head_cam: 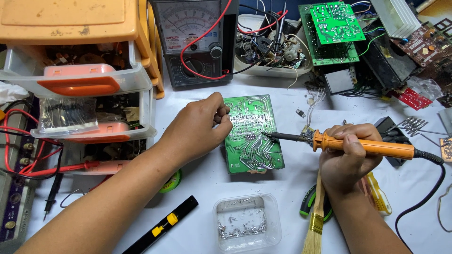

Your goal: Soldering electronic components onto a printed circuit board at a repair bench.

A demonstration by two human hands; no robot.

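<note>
A cluttered white desk under even, bright light

The desk (282,188) has a pale white top that fills nearly the whole view. A small drawer cabinet (80,70) of clear plastic, with an orange top and orange handles, stands at the far left. No wall, floor or window shows. Shadows are soft and short, falling close under each object.

The left hand (200,129) covers the left edge of the circuit board (252,134), and whatever its curled fingers pinch is too small to tell. The right hand (351,150) hides the middle of the soldering iron (362,145) handle and the top of the brush (314,221), whose bristles the bottom edge cuts off. The drawers (89,84) blur their contents behind clear plastic.
</note>
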